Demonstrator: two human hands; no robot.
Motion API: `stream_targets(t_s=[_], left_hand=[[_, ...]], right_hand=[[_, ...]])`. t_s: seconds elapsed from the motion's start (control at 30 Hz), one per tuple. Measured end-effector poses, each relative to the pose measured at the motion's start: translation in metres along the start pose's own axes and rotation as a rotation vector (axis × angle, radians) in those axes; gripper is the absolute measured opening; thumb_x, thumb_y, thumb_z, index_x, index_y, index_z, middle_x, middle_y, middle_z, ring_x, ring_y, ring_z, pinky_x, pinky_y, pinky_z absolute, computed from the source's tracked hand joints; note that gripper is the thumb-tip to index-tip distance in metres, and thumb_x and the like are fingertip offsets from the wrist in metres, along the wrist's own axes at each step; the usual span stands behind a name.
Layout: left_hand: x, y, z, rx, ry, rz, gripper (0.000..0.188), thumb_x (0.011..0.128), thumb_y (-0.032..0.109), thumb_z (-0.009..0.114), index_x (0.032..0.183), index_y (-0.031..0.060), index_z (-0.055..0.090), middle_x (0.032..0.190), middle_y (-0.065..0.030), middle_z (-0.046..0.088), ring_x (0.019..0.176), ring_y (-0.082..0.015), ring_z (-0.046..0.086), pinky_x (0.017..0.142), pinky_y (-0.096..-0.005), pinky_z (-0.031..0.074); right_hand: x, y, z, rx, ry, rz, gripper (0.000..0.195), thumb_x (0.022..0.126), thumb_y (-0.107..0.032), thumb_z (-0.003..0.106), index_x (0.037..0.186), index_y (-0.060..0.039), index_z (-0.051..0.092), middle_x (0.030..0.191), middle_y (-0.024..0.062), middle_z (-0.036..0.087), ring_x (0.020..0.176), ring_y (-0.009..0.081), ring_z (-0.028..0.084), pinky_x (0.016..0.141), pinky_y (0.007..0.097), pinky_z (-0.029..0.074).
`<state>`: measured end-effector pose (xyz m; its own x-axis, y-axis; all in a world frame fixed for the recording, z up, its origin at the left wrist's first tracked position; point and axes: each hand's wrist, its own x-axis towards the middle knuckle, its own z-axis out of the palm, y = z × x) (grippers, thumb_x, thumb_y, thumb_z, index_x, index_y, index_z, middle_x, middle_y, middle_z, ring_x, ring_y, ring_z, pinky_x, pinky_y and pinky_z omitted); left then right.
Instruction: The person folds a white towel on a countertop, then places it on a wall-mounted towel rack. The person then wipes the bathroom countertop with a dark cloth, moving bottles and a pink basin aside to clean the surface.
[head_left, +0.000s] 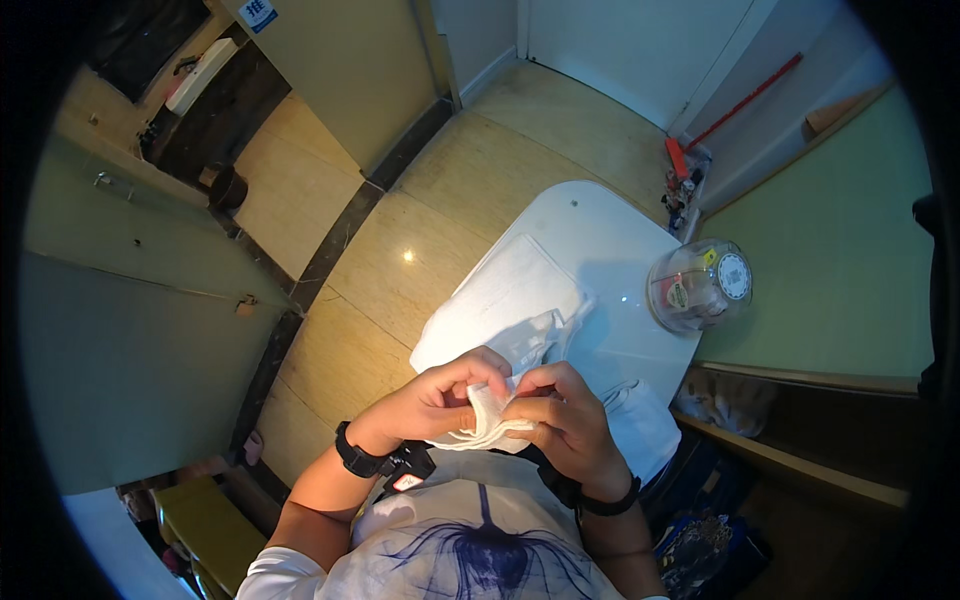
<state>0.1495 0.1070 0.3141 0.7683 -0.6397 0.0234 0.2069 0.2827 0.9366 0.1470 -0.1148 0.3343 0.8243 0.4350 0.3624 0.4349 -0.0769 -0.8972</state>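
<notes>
In front of my chest, my left hand (450, 396) and my right hand (564, 412) pinch a small folded white cloth (491, 426) between thumbs and fingers. Its layered edges hang just below the fingertips, and part of it is hidden behind the fingers. Beyond the hands, a folded white towel (510, 285) lies flat along the left side of a white table (592, 225). A crumpled whitish piece (536, 334) rests on that towel's near end. To the right of my right hand, another white cloth (646, 424) lies at the table's near right corner.
A clear plastic jar (697, 292) with labels stands at the table's right edge, beside a pale green panel (817, 277). A red-handled tool (742, 101) leans in the far corner. Bags (697, 540) sit low at right. On the left are a glass partition (150, 360) and a dark bin (227, 187).
</notes>
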Motion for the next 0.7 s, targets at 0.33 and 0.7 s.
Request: stream_targets(t_s=[0.33,0.7], left_hand=[[-0.02,-0.012,0.021,-0.268,0.25,-0.01,0.044,0.091,0.001,0.062,0.131,0.0026,0.044,0.137,-0.0101,0.046,0.116,-0.017,0.054,0.096,-0.0309,0.047],[-0.022,0.003,0.031,-0.023,0.344,-0.008,0.022,0.094,-0.001,0.058,0.115,-0.0041,0.059,0.104,-0.0065,0.066,0.093,-0.009,0.061,0.079,-0.0221,0.049]], right_hand=[[-0.002,0.003,0.006,0.039,0.025,0.022,0.028,0.075,-0.003,0.075,0.101,-0.0073,0.066,0.091,0.0072,0.058,0.079,0.0233,0.058,0.067,0.0319,0.047],[-0.004,-0.002,0.012,0.19,0.106,0.157,0.03,0.067,-0.001,0.082,0.09,-0.0043,0.064,0.093,0.0075,0.061,0.079,0.0161,0.059,0.068,0.0264,0.047]])
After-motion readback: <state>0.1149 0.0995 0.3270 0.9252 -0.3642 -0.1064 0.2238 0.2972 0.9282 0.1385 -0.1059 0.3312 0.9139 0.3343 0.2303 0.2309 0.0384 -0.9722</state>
